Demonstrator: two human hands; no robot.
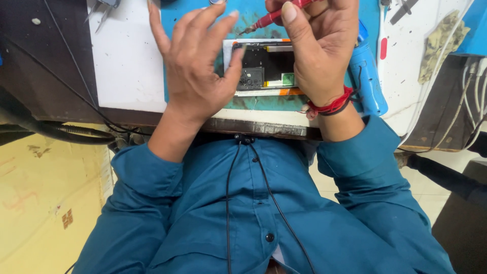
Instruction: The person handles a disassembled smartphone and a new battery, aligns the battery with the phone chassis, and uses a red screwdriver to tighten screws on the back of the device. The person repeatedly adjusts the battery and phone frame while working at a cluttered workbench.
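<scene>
**Opened phone under two hands on a teal repair mat**

An opened phone (266,68) lies flat on a teal work mat (203,20), its back off, so that a dark inner plate, a small camera block and a green patch show inside a pale frame with orange tabs at the ends. It looks light, thin and stiff, yet fragile: the bared parts inside would suffer from any pressure, so the safest hold is judged to be on the outer frame edges, not on the exposed middle.

The left hand (195,71) rests at the phone's left end, fingers spread apart and lifted, with the thumb tip touching the frame's edge to steady it. The right hand (319,50) is closed round a red screwdriver (271,18), pinching it between thumb and fingers; the slim tip points down toward the phone's upper left corner. A red thread band (332,106) circles the right wrist.

Just beside the right hand lies a blue tool (368,76) with a red switch. The mat sits on a white, scuffed bench top (127,61) with a dark worn front edge. Metal tweezers (104,10) lie at the far left, a crumpled cloth (441,43) at the far right, with white cables (472,96) hanging beyond it. Below, a teal shirt (264,213) with a black cord down its front fills the view; a yellowish surface shows at left.
</scene>
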